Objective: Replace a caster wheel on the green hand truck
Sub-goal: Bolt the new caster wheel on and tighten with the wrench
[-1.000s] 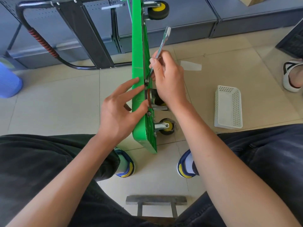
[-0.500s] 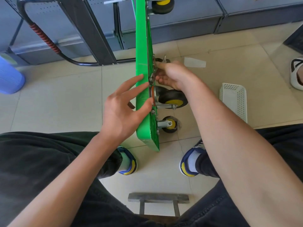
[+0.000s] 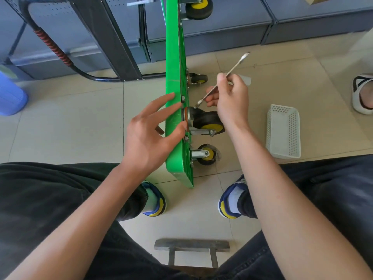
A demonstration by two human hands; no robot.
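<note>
Hands: left hand [image 3: 148,136] lies with fingers spread and nearly straight, their tips pressing the top edge of the deck next to the caster's mount; right hand [image 3: 230,100] pinches a slim double-ended wrench [image 3: 221,80] near its middle, thumb and fingers curled round the shank.
Hand truck: green hand truck [image 3: 174,81] stands on its long edge on the tiled floor between the person's feet, underside turned to the person's right.
Caster in hand: large black-and-yellow caster [image 3: 207,123] sits against the underside at the level of the left fingertips, its plate flat on the deck over an orange washer or pad.
Wrench position: lower end is just beside the caster's plate, near the bolt head [image 3: 183,98] above it; whether it is engaged on a nut I cannot tell.
Other casters: one below [image 3: 206,154], a small one farther up [image 3: 198,78], one at the far end [image 3: 198,8], all on the deck.
Progress: the caster looks seated in place, so fitting seems well under way; fasteners probably need tightening or checking, then the truck must be set back on its wheels. Whether this is the new or the old wheel cannot be told.
Surroundings: white perforated basket [image 3: 283,131] lies well to the right; black handle with red grip [image 3: 52,47] leans at the left; grey stool edge [image 3: 191,245] shows between the knees.
</note>
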